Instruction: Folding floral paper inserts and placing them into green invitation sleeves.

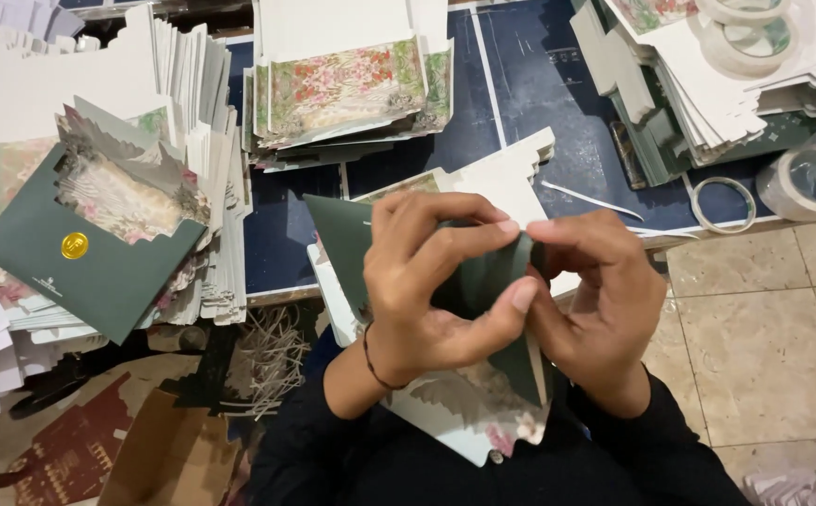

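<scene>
Dark blue table bearing, from left to right: stacks of white cards topped by a green envelope; a pile of floral-printed cards; a further card stack; 2 tape rolls. Beige tiled floor adjoins at right.

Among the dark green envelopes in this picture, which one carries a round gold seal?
The finished green envelope lying on the left stack. It has a gold seal; the green piece between the left hand and right hand shows none.
</scene>
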